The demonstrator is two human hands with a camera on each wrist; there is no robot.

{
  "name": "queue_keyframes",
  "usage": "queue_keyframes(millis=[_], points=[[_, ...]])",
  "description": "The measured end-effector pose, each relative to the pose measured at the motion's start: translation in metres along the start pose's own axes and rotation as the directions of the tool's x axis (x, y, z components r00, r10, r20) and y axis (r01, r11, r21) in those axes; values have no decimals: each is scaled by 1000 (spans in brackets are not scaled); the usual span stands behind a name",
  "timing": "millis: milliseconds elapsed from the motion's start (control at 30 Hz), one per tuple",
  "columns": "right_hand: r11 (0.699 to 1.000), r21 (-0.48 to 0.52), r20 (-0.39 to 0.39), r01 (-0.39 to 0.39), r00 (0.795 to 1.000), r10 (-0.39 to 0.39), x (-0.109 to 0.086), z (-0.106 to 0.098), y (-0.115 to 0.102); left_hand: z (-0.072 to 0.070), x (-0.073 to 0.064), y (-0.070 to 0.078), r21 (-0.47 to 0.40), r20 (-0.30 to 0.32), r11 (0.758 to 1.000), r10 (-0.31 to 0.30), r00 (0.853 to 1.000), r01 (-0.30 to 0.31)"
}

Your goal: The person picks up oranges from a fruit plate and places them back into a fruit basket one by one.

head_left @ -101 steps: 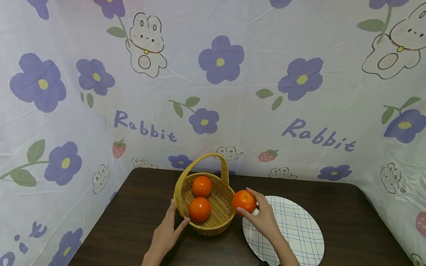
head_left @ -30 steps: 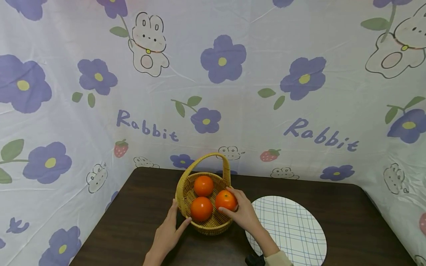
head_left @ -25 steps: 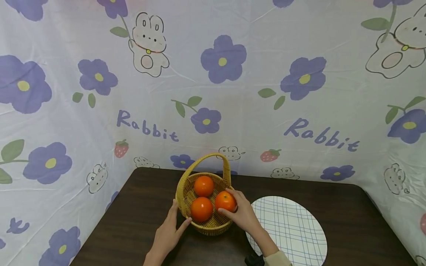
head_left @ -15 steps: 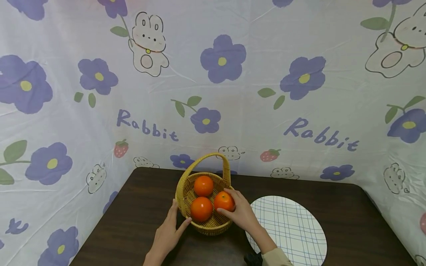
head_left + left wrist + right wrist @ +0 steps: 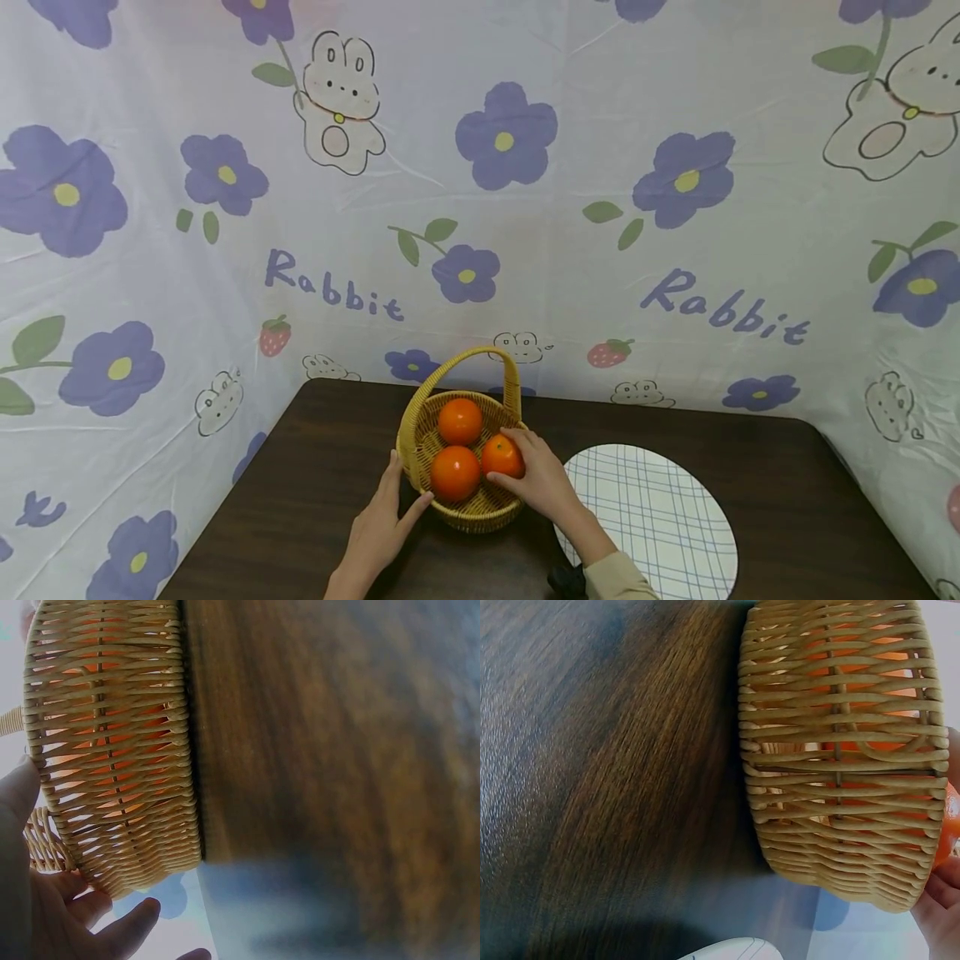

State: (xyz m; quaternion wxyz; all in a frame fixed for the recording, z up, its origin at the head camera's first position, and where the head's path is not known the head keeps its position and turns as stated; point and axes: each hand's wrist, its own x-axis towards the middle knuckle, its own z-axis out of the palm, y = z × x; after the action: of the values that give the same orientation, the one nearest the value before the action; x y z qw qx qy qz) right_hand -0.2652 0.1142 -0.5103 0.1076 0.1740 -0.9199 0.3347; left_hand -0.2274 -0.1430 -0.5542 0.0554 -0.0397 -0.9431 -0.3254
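Note:
A yellow wicker basket (image 5: 480, 518) with a tall handle stands on the dark table. In it lie a rear orange (image 5: 460, 421) and a front orange (image 5: 455, 473), both bright and glossy. My right hand (image 5: 543, 483) reaches over the basket's right rim and holds a third orange (image 5: 501, 457) between thumb and fingers, low inside the basket beside the other two. My left hand (image 5: 378, 521) rests against the basket's left side, thumb and fingers spread. In the left wrist view its thumb (image 5: 21, 787) touches the rim and the fingers reach along the wicker wall.
A round white plate (image 5: 660, 508) with blue grid lines lies right of the basket, partly under my right forearm. The dark wooden table (image 5: 300, 467) meets a white cloth backdrop (image 5: 555, 250) printed with purple flowers and rabbits.
My right hand has carried the third orange left from beside the plate into the basket and lowered it slightly. My left hand has stayed at the basket's side.

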Motion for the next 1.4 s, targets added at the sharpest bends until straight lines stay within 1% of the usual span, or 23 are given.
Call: queue_keyframes(millis=[367, 600, 700, 933, 1067, 1167, 1267, 1400], points=[[994, -100, 9, 52, 999, -52, 3, 6, 3, 0, 0, 0, 6, -3, 1000, 5, 1000, -5], [979, -173, -21, 112, 993, -118, 5, 8, 5, -1, 0, 1, 3, -15, 1000, 16, 1000, -16], [977, -184, -3, 111, 994, -114, 6, 8, 5, -1, 0, 1, 1, -15, 1000, 15, 1000, -15], [976, -184, 24, 115, 993, -113, 6, 6, 2, 1, -1, 1, -3, -8, 1000, 9, 1000, -9], [978, -176, 33, 108, 994, -104, 5, 4, 2, 2, 1, 1, 2, -22, 1000, 10, 1000, -10], [984, -148, 37, 96, 995, -91, 4, 3, 2, 3, 2, 1, 6, -31, 1000, 16, 999, -16], [989, -119, 50, 85, 996, -79, 0, 1, 1, 3, 2, 1, 11, -23, 1000, 9, 1000, -8], [991, -104, 58, 85, 995, -79, -6, -3, 3, 3, 0, 1, 13, -6, 1000, -10, 1000, 10]])
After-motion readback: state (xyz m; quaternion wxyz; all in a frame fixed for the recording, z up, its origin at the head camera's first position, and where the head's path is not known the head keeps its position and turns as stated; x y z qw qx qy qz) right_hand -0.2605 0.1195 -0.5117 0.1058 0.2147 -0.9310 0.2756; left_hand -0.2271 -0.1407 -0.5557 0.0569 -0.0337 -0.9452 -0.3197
